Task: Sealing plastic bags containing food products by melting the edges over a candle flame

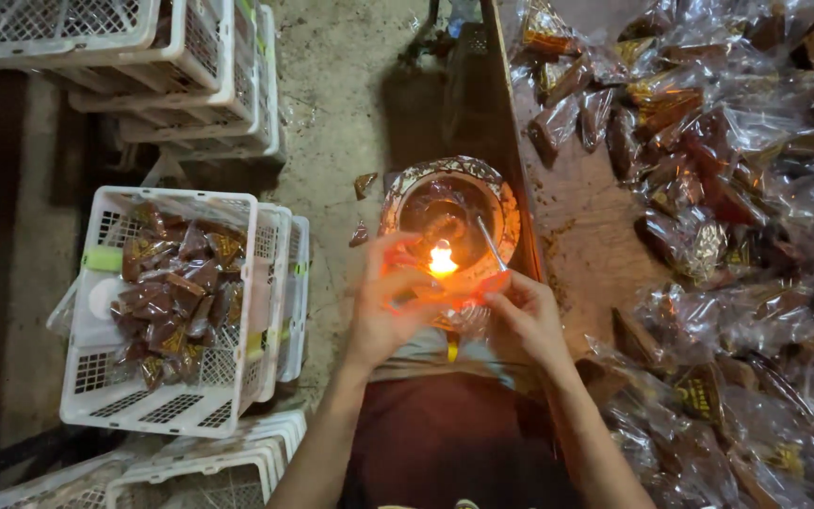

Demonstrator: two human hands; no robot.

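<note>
Both hands are meeting over a small flame (442, 261), the left hand (383, 306) curling partly closed and the right hand (527, 316) pinching inward; between them something clear and thin is glowing orange, but glare is hiding what it is. The flame is burning in a patterned bowl (496, 193) just off the counter's left edge (572, 236). Wrapped brown packets (708, 170) are crowding the counter, running past the frame. On the floor a white crate (110, 377) is holding more packets.

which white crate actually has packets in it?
The white crate left of the left hand, holding brown wrapped packets. The crates stacked at top left and bottom left show none.
</note>
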